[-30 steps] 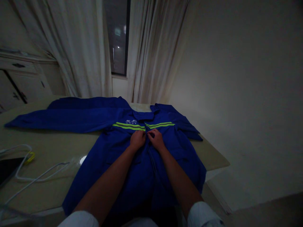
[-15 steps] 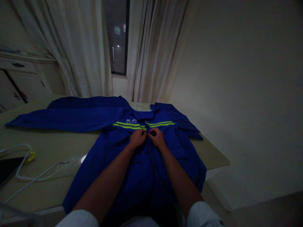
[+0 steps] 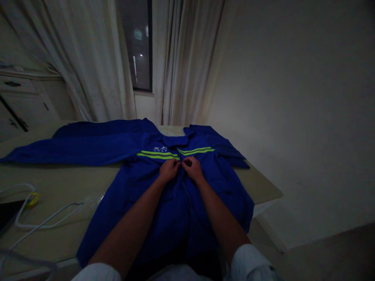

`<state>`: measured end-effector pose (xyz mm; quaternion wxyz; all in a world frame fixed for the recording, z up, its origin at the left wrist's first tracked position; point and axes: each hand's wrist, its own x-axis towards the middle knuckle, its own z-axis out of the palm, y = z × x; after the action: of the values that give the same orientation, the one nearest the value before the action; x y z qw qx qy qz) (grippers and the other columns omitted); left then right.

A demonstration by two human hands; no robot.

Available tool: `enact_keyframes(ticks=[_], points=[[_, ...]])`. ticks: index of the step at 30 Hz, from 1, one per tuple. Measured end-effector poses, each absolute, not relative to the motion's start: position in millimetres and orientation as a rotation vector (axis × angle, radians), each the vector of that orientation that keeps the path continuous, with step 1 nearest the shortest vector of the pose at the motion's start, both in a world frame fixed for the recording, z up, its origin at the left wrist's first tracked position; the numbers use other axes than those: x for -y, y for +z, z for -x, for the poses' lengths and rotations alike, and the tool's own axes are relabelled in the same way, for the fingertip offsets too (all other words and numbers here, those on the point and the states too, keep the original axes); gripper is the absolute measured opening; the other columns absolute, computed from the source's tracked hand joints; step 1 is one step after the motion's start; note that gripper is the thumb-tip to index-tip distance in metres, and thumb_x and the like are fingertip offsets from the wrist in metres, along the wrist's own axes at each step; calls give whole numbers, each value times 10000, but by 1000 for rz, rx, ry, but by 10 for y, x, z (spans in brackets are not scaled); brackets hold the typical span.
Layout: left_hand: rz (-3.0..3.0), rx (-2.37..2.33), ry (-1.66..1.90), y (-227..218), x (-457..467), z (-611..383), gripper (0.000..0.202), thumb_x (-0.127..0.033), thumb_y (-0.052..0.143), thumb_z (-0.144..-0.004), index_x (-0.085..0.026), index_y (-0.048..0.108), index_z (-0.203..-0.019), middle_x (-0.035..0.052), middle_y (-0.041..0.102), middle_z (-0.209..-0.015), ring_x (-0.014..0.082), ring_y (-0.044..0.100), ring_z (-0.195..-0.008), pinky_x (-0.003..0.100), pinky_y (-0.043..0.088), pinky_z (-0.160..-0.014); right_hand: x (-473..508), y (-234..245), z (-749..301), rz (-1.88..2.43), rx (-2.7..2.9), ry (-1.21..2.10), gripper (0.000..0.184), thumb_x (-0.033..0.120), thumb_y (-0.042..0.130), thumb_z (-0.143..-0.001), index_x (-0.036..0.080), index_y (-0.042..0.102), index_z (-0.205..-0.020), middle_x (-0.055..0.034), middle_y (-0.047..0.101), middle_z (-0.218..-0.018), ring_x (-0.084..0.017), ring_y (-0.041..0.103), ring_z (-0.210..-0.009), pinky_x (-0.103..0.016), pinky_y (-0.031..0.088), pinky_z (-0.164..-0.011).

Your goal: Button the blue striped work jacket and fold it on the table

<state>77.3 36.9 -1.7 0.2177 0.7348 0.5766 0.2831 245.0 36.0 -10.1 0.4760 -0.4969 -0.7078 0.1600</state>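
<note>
A blue work jacket (image 3: 152, 207) with yellow-green striped bands across the chest lies spread on the table, collar away from me, its lower part hanging at the near edge. Just below the bands, my left hand (image 3: 170, 170) pinches the jacket's front edge. My right hand (image 3: 192, 168) is closed close beside it, thumb and fingertips on the other front edge. Below both hands the front opening runs down toward me. Whatever fastening may be between the fingertips is too small and dark to make out.
On the left of the table (image 3: 58, 199) lie a white cable (image 3: 47, 224), a yellow piece (image 3: 33, 200) and a dark flat device (image 3: 10, 214). Curtains (image 3: 187, 62) and a window stand behind, a cabinet (image 3: 26, 101) at far left, a wall (image 3: 293, 117) at right.
The view has shifted slightly, so the scene sits a little further left. Both hands keep nearly the same place and pinch on the jacket front.
</note>
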Motion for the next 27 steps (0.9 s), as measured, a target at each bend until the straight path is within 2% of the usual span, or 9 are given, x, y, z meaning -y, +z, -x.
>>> enact_keyframes(ticks=[12, 17, 27], points=[[-2033, -1603, 778, 20, -348, -785, 232, -245, 550, -978, -215, 750, -1092, 83, 768, -1148, 243, 683, -1102, 312, 498, -903, -356, -114, -2450, 1193, 1728, 392, 144, 200, 660, -760, 204, 725, -888, -40, 699, -911, -186, 659, -815, -309, 550, -779], [-2060, -1573, 844, -42, -381, -784, 249, -221, 562, -963, -217, 745, -1132, 83, 759, -1181, 244, 670, -1144, 327, 491, -969, -346, -103, -2449, 1187, 1741, 397, 188, 175, 627, -767, 215, 730, -919, -38, 696, -926, -194, 669, -839, -328, 563, -810], [-2009, -1548, 976, -58, -409, -784, 221, -218, 619, -917, -182, 748, -1092, 81, 768, -1140, 234, 691, -1071, 333, 507, -983, -327, -79, -2438, 1181, 1754, 350, 175, 157, 625, -808, 213, 719, -945, -43, 667, -948, -192, 665, -861, -321, 565, -833]])
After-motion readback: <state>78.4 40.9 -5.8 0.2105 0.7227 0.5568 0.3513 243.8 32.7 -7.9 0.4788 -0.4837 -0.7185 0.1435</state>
